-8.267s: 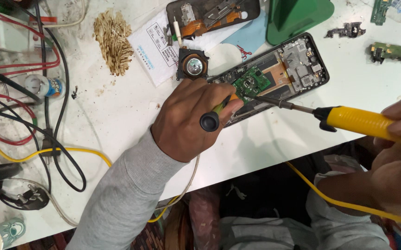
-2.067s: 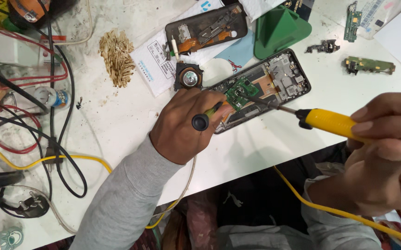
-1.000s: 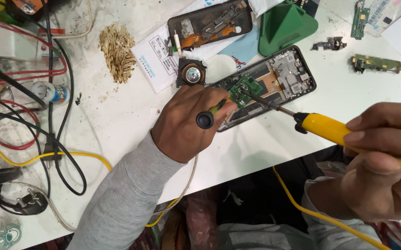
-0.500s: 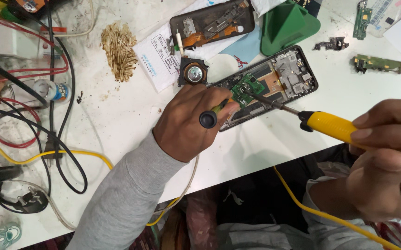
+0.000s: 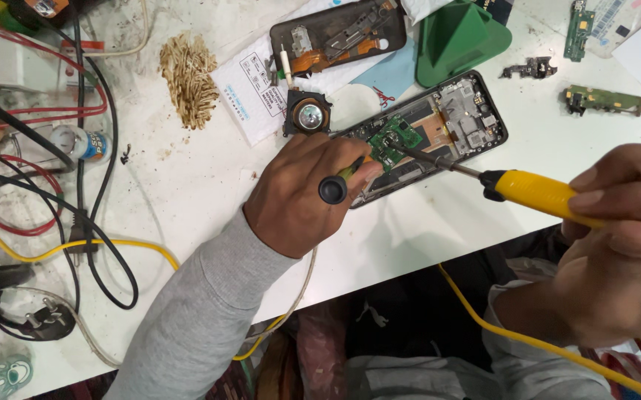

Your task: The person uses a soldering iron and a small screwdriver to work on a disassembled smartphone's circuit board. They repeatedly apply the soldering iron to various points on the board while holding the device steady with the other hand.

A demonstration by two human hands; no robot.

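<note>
A yellow-handled soldering iron [image 5: 542,194] is held in the right hand [image 5: 616,244], its tip set on the green circuit board [image 5: 393,142] inside the opened phone [image 5: 439,133]; a black-capped tool [image 5: 333,189] is gripped by the left hand [image 5: 305,192] near the desk [image 5: 187,192] front edge.

Right hand [image 5: 616,244] w/ yellow soldering iron [image 5: 542,196] edged back toward green circuit board [image 5: 393,142], tip now touching.
</note>
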